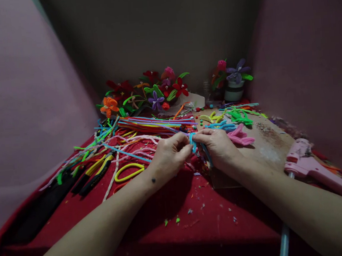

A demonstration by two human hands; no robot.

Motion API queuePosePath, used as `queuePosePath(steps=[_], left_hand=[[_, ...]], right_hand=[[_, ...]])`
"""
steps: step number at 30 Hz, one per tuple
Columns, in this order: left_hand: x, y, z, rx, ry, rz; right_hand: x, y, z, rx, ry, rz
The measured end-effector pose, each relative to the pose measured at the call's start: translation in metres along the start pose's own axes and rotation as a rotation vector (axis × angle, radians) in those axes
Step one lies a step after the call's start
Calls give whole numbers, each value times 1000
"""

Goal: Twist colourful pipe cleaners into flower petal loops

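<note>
Blue stem between the fingertips, centre of frame

Left hand (pixel 174 151) and right hand (pixel 218 146) meet mid-frame, apart by little more than the fuzzy blue stem (pixel 193 143). Its bent part stands roughly upright between them, long axis running up and down the frame; a darker length slants to the lower right, under the right hand. Left thumb and forefinger pinch from the left; right fingertips pinch from the right, near the top. Neither hand is clearly nearer: both appear to touch it. Remaining right fingers curled; their exact grip cannot be told.

Just beyond the right hand: pink loops (pixel 241 135) and blue loops (pixel 220 126) on a brown board (pixel 268 146). Left of centre: yellow-and-black pliers (pixel 99 174), a yellow handle loop (pixel 115 177). Right edge: pink glue gun (pixel 302 160).
</note>
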State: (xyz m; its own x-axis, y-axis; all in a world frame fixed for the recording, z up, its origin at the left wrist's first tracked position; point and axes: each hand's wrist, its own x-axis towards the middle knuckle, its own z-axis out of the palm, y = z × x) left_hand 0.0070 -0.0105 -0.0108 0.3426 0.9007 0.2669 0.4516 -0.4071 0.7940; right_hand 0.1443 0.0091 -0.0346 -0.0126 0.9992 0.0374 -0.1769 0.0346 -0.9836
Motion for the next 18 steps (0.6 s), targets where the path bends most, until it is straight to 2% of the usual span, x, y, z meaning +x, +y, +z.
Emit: queuePosePath(steps=[3,5,7,10,12,15,18], left_hand=[[-1,-2,1,244,-5,107],[0,-2,-1,267,-5,110],[1,0,-4,164,-30,20],[5,0,-8,-102,-143,-205],[8,-3,-10,-269,-200,-303],[10,-12,-8,-433,-230,-332],[10,-19,-5,-507,-259,-335]], right_hand=[[0,-1,0,34,-1,16],[0,-1,0,40,-7,20],[-1,-1,0,49,-21,17],[-2,-1,1,93,-50,15],[-2,-1,2,123,-65,28],[-1,-1,3,159,-89,52],[0,1,2,188,-115,78]])
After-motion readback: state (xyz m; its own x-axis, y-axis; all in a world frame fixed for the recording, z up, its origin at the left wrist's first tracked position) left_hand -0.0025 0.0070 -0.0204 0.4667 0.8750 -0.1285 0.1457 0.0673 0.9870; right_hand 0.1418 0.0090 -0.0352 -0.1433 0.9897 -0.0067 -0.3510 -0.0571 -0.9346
